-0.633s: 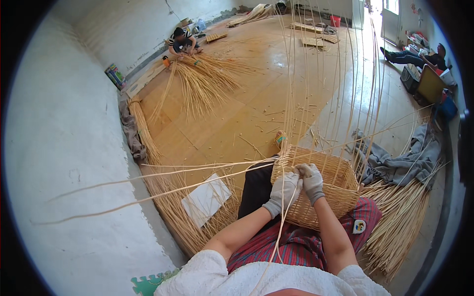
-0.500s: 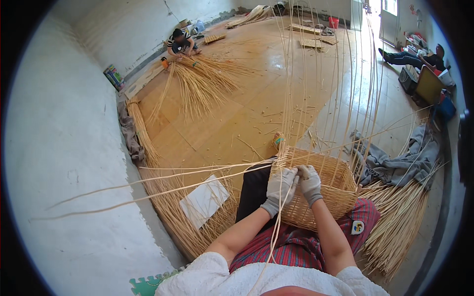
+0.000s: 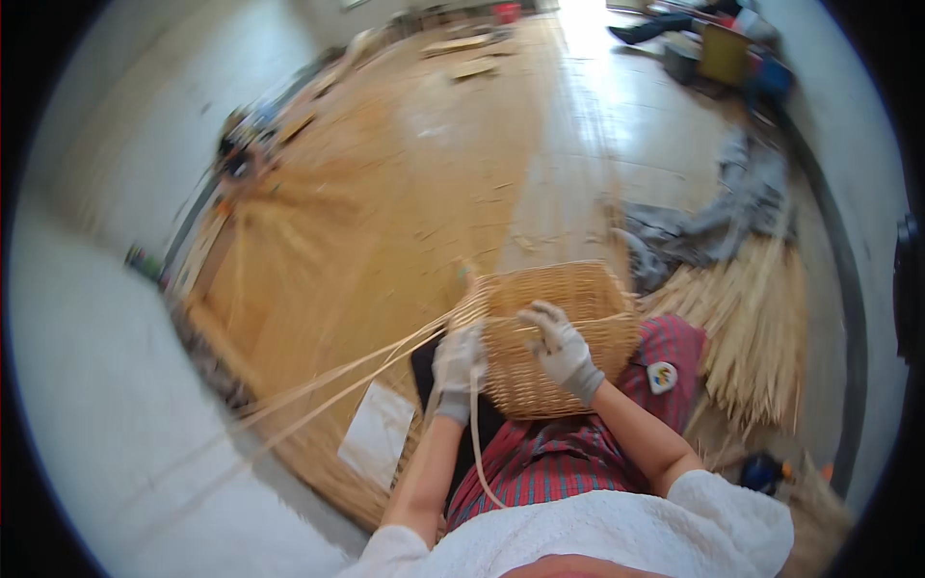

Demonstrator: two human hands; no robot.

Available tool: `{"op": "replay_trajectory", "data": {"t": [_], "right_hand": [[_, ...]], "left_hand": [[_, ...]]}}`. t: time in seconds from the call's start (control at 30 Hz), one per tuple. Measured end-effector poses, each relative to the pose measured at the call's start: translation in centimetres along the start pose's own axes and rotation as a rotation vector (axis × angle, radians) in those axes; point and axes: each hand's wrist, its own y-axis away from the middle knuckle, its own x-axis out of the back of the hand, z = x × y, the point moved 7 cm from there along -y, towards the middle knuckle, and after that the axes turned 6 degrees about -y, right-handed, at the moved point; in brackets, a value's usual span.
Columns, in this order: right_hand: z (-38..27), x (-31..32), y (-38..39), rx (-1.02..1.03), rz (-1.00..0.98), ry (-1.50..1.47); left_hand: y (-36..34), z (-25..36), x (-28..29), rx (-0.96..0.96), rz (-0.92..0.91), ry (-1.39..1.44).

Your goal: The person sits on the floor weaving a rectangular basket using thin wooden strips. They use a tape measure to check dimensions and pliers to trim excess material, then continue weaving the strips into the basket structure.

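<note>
A woven wicker basket [image 3: 557,383] rests on my lap, with long loose canes [image 3: 390,352] trailing leftward from its left corner. My left hand [image 3: 453,366], in a white and grey glove, is against that corner; a pale cane hangs below it, and motion blur hides how its fingers close. My gloved right hand [image 3: 556,349] is raised at the front of the basket with its fingers apart.
Cane bundles [image 3: 742,337] and grey cloth [image 3: 684,236] lie at right. A white board [image 3: 376,433] is at left beside a wall [image 3: 116,405]. Blurred co-worker [image 3: 241,159] crouches back left; another person's legs [image 3: 655,27] stretch near containers [image 3: 723,58].
The whole view has swung and blurred. My hands, earlier together at the basket's left corner, have separated; my right hand has loosened and opened, moving rightward relative to my left.
</note>
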Motion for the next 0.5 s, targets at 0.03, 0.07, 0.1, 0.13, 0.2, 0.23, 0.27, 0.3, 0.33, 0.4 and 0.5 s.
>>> {"op": "replay_trajectory", "data": {"t": [0.03,0.07,0.1,0.13,0.2,0.23,0.27,0.3,0.33,0.4,0.5], "right_hand": [[-1.3,3.1,1.2,-0.007,-0.027,0.011],[-2.3,5.4,2.2,-0.007,-0.066,0.006],[-1.9,9.2,3.6,0.016,0.007,0.008],[-1.3,13.0,4.9,0.148,0.161,0.151],[3.1,20.2,8.8,-0.051,0.378,0.136],[4.1,23.7,10.4,-0.06,0.474,0.221],[7.2,26.7,14.0,-0.29,0.48,0.274],[9.4,29.5,18.0,-0.421,0.473,0.455],[14.9,31.0,23.3,-0.608,0.388,0.442],[22.0,32.0,34.8,-0.977,0.266,0.629],[24.0,28.7,44.5,-1.311,-0.003,0.66]], "left_hand": [[-0.7,1.0,1.6,0.018,0.034,0.025],[-0.8,1.2,2.4,-0.013,0.099,0.027],[-0.9,1.5,2.6,-0.006,0.111,0.046],[-1.1,1.5,2.6,-0.018,0.106,0.048],[-2.1,2.6,2.6,-0.116,0.135,-0.039],[-2.4,2.3,2.2,-0.083,0.086,-0.046],[-2.1,2.4,1.4,-0.067,0.001,-0.045],[-2.5,3.2,0.8,-0.089,0.025,-0.051],[-2.4,3.1,0.6,-0.096,0.048,-0.069],[-2.0,3.0,0.1,-0.124,0.005,-0.059],[-2.6,4.8,1.2,-0.156,-0.057,-0.017]]}}
